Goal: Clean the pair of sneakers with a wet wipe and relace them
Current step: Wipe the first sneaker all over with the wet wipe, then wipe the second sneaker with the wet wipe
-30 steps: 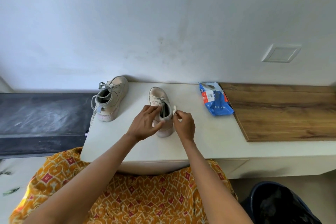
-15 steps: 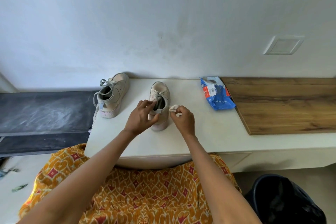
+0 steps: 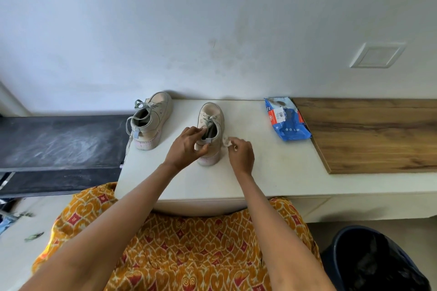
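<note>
The left hand (image 3: 186, 146) grips the near sneaker (image 3: 211, 133) at its heel collar; just right of that grip, the right hand (image 3: 240, 155) pinches the wet wipe (image 3: 226, 141) against the sneaker's side.

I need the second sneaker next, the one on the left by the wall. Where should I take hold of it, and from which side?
Take the far-left sneaker by its heel collar, coming from the near side. Its heel and open mouth face the person, and its toe points at the wall. Probably use the left hand, which now grips the middle sneaker, since the right hand pinches the wet wipe.

Hands (image 3: 212, 149) on sneaker (image 3: 212, 125), wipe (image 3: 226, 141)
</note>
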Tool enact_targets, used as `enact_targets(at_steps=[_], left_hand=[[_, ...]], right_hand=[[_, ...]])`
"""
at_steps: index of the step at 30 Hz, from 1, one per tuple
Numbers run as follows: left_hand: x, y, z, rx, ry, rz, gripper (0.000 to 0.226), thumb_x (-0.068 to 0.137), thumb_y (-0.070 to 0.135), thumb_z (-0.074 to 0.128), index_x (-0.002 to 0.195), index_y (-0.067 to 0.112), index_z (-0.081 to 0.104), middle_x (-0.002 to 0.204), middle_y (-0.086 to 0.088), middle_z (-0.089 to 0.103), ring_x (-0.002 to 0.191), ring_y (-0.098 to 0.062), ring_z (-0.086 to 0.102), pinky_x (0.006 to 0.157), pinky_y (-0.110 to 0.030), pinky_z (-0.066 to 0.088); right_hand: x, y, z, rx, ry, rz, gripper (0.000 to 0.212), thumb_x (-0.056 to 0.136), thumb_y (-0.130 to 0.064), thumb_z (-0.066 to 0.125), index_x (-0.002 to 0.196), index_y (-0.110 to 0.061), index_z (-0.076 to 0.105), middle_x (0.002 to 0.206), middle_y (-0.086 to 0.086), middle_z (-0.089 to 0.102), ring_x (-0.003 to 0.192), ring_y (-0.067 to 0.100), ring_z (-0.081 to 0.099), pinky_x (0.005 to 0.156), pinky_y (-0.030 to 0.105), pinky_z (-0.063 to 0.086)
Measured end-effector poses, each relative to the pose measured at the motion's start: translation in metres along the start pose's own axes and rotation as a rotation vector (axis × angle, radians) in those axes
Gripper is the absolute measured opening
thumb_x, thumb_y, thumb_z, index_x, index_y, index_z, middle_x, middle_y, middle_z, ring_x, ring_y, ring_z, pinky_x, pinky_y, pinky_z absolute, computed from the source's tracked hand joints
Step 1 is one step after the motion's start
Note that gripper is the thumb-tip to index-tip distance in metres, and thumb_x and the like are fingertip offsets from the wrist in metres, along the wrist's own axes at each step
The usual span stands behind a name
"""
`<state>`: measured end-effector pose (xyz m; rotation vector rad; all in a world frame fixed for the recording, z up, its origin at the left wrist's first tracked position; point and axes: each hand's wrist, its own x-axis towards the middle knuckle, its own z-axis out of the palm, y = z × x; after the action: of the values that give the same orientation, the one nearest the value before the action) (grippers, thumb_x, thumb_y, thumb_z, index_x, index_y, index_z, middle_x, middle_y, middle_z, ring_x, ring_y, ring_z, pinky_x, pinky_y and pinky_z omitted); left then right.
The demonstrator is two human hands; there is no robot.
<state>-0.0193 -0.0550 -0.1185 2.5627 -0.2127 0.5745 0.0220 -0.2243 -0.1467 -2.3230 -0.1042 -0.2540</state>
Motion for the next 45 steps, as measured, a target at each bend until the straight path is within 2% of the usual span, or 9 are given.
enact_targets(at_steps=[4, 10, 15, 21, 24, 31, 34, 41, 45], left_hand=[[-0.002, 0.002, 0.001, -0.004, 0.010, -0.018, 0.056, 0.078, 0.042, 0.049, 0.119, 0.007, 0.063, 0.099, -0.007, 0.066, 0.090, -0.026, 0.058, 0.069, -0.032, 0.052], [-0.003, 0.001, 0.003, -0.024, 0.045, -0.023, 0.055, 0.078, 0.042, 0.050, 0.120, 0.009, 0.063, 0.104, -0.006, 0.067, 0.088, -0.026, 0.060, 0.070, -0.035, 0.054], [-0.006, 0.004, 0.008, -0.106, 0.092, -0.121, 0.058, 0.076, 0.046, 0.050, 0.123, 0.013, 0.062, 0.112, -0.004, 0.066, 0.091, -0.024, 0.062, 0.074, -0.036, 0.054], [-0.007, 0.006, 0.021, -0.228, 0.145, -0.205, 0.052, 0.079, 0.039, 0.059, 0.124, 0.014, 0.060, 0.121, -0.005, 0.061, 0.107, -0.022, 0.059, 0.088, -0.034, 0.050], [0.007, 0.009, 0.027, -0.251, 0.137, -0.244, 0.037, 0.082, 0.023, 0.069, 0.117, 0.017, 0.065, 0.128, -0.004, 0.058, 0.111, -0.023, 0.056, 0.089, -0.028, 0.044], [0.040, 0.014, 0.045, -0.347, 0.149, -0.290, 0.019, 0.084, 0.017, 0.066, 0.103, 0.016, 0.069, 0.132, 0.000, 0.055, 0.113, -0.017, 0.056, 0.086, -0.023, 0.042], [0.049, 0.015, 0.047, -0.365, 0.171, -0.322, 0.020, 0.084, 0.014, 0.065, 0.104, 0.015, 0.069, 0.128, -0.001, 0.057, 0.112, -0.014, 0.057, 0.082, -0.019, 0.041], [0.037, 0.005, 0.031, -0.308, 0.172, -0.281, 0.037, 0.088, 0.023, 0.062, 0.124, 0.020, 0.056, 0.118, 0.004, 0.058, 0.104, -0.012, 0.055, 0.080, -0.019, 0.041], [0.022, -0.020, -0.005, -0.107, 0.389, -0.194, 0.024, 0.089, 0.018, 0.059, 0.112, 0.012, 0.061, 0.110, -0.004, 0.058, 0.102, -0.020, 0.052, 0.083, -0.033, 0.046]], right_hand=[[0.004, -0.031, 0.005, -0.013, 0.111, -0.031, 0.030, 0.090, -0.006, 0.053, 0.114, -0.018, 0.068, 0.090, 0.010, 0.064, 0.091, 0.027, 0.053, 0.064, 0.032, 0.042], [-0.019, -0.002, 0.008, -0.176, -0.043, 0.003, 0.030, 0.093, -0.009, 0.048, 0.113, -0.020, 0.068, 0.097, 0.012, 0.064, 0.097, 0.031, 0.053, 0.071, 0.037, 0.045], [-0.011, -0.017, 0.007, -0.031, 0.027, 0.101, 0.030, 0.095, -0.013, 0.047, 0.120, -0.019, 0.063, 0.104, 0.010, 0.062, 0.101, 0.027, 0.054, 0.072, 0.032, 0.043], [-0.010, -0.010, -0.001, -0.123, -0.020, 0.113, 0.024, 0.091, -0.019, 0.047, 0.097, -0.008, 0.068, 0.093, 0.012, 0.064, 0.091, 0.028, 0.054, 0.062, 0.026, 0.032], [0.007, -0.011, -0.011, 0.020, 0.028, 0.164, 0.022, 0.090, -0.016, 0.047, 0.093, -0.009, 0.067, 0.090, 0.010, 0.062, 0.085, 0.028, 0.056, 0.061, 0.027, 0.033], [0.063, -0.039, -0.021, 0.661, 0.120, 0.346, 0.024, 0.089, -0.012, 0.047, 0.086, -0.027, 0.065, 0.089, 0.000, 0.067, 0.083, 0.020, 0.062, 0.071, 0.036, 0.054], [0.070, -0.051, -0.021, 0.853, 0.054, 0.392, 0.021, 0.091, -0.007, 0.048, 0.099, -0.017, 0.064, 0.081, -0.002, 0.062, 0.071, 0.011, 0.059, 0.062, 0.024, 0.050], [0.056, -0.072, -0.008, 0.717, 0.142, 0.278, 0.019, 0.087, -0.009, 0.047, 0.078, -0.017, 0.062, 0.066, -0.004, 0.054, 0.061, 0.012, 0.046, 0.057, 0.028, 0.038], [0.042, -0.106, 0.008, 0.717, 0.160, 0.136, 0.024, 0.084, -0.013, 0.041, 0.060, -0.014, 0.044, 0.058, -0.002, 0.043, 0.057, 0.013, 0.037, 0.058, 0.030, 0.033]])
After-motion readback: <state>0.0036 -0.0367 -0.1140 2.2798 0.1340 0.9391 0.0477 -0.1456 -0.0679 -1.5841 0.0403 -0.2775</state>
